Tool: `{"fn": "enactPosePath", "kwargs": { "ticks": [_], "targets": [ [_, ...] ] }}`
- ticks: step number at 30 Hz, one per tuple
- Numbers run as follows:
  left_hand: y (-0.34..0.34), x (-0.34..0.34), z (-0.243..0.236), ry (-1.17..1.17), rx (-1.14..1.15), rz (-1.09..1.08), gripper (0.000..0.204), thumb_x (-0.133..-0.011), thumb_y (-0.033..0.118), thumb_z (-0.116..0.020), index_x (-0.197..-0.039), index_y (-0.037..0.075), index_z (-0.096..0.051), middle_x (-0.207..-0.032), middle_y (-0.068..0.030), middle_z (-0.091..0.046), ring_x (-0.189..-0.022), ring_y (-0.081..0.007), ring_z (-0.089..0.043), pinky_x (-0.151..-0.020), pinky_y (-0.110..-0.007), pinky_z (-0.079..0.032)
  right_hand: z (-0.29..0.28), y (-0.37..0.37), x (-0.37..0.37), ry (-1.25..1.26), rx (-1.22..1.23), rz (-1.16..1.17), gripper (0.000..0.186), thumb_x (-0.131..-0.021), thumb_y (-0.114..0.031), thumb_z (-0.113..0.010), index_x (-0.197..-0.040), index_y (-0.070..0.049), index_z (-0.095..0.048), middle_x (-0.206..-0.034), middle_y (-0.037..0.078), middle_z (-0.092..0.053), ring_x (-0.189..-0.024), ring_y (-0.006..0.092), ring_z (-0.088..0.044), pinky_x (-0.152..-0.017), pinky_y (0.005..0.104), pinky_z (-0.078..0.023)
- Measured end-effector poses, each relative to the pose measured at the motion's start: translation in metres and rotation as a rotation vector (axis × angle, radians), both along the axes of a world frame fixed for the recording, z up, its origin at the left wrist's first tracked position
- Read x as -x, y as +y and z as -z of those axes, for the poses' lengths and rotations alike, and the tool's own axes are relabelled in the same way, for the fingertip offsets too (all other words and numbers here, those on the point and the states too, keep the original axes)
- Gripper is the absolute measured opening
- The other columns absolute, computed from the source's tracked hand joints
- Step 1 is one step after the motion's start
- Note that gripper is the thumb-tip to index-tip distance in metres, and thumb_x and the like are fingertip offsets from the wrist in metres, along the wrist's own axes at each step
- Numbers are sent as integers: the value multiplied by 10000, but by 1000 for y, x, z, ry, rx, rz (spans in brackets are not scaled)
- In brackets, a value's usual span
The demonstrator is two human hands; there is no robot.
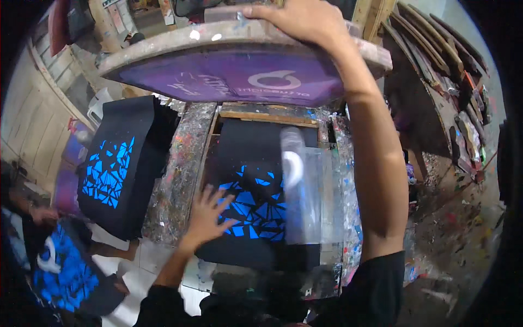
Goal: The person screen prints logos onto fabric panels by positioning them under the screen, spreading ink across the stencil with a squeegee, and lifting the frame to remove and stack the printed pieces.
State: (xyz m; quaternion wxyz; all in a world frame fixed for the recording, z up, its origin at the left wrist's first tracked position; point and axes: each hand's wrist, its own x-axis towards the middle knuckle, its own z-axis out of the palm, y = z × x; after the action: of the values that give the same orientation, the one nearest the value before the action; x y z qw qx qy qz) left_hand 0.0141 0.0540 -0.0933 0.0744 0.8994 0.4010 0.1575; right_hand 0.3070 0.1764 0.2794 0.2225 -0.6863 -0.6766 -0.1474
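A silk-screen frame [180,41] with a purple mesh and pale lettering stands tilted up across the far side of the work table. My right hand [308,22] grips its top bar, the arm stretched far forward. Under it, a black fabric piece [239,141] with blue shard shapes lies on the printing board. My left hand [208,215] is over the fabric's left side, fingers spread and slightly blurred, holding nothing; whether it touches the cloth I cannot tell. A clear plastic sheet [321,196], blurred along its curled left edge, covers the fabric's right part. A white ring mark shows there.
Black printed fabric [117,117] is draped in a thick pile at the left. Below it, another person's hand [43,214] is beside a black cloth [68,272] with blue shards and a white mark. Several boards [425,41] lean at the right wall.
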Motion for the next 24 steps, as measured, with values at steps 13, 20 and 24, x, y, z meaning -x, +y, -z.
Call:
{"fn": "enactPosePath", "kwargs": {
  "ticks": [13, 20, 24],
  "targets": [
    [16, 47, 18, 85, 175, 67, 724, -780, 423, -718, -1448, 234, -514, -1594, -147, -325, -1491, -371, -245, -1172, -646, -147, -24, 50, -14, 21, 33, -100, 942, -817, -811, -499, -1059, 74, -711, -1136, 343, -654, -1092, 464, -642, -952, 459, -504],
    [23, 40, 18, 156, 190, 67, 741, -771, 553, -725, -1417, 235, -547, -1589, -124, -343, -1492, -348, -249, -1170, -649, -123, -28, 70, -24, 104, 56, -141, 871, -844, -732, -554, -1036, 103, -710, -1145, 358, -648, -1100, 458, -641, -944, 442, -501],
    [20, 36, 18, 186, 182, 62, 763, -789, 627, -686, -1439, 262, -527, -1601, -120, -319, -1497, -351, -230, -1156, -677, -108, -28, 65, -26, 72, 49, -78, 930, -803, -780, -545, -1032, 107, -707, -1124, 363, -650, -1075, 458, -652, -927, 440, -511]
  ]
}}
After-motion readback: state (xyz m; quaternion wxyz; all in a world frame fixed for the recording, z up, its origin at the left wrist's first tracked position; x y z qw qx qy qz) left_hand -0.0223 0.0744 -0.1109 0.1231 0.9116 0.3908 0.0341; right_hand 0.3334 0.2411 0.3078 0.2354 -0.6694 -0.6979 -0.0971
